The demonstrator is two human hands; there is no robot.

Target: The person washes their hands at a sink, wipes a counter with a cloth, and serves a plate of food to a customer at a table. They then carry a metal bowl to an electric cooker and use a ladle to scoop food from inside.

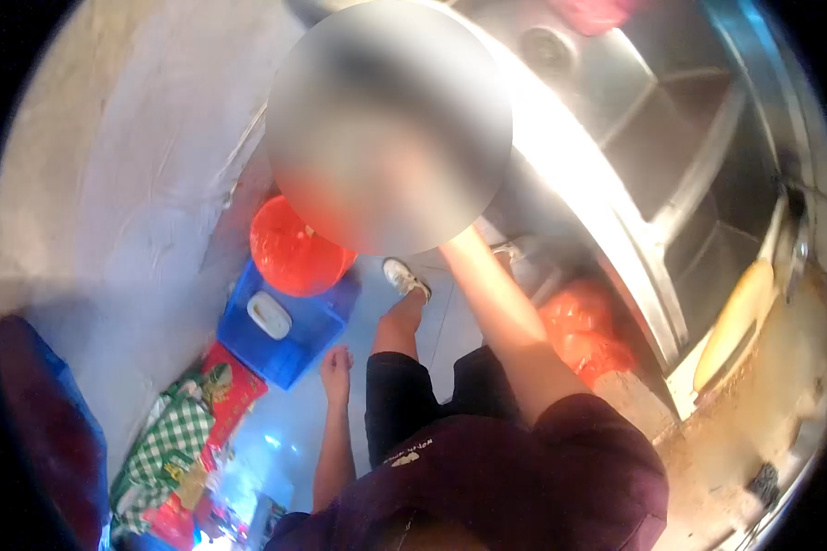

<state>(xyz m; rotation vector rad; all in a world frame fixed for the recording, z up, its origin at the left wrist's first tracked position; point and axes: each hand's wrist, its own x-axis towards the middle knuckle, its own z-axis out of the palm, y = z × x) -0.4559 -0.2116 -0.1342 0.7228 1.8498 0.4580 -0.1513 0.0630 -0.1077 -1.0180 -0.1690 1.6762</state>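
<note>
My left hand (337,360) hangs low beside my leg, its fingers curled in and nothing visible in them. Close to it stands a blue plastic bin (294,354) with a white oval lid or dish (269,316) inside. A red bucket or bag-lined bin (294,253) rises at the far side of the blue one. My right forearm (496,298) stretches forward into a round blurred patch. That blur hides my right hand, so its fingers and anything they hold cannot be made out.
A steel sink counter (634,266) curves along the right, with a yellowish long object (735,321) at its near end. Red plastic bags (583,331) sit beneath it. Green checked cloth (173,441) and red packaging (237,381) lie at the left, near a pale wall.
</note>
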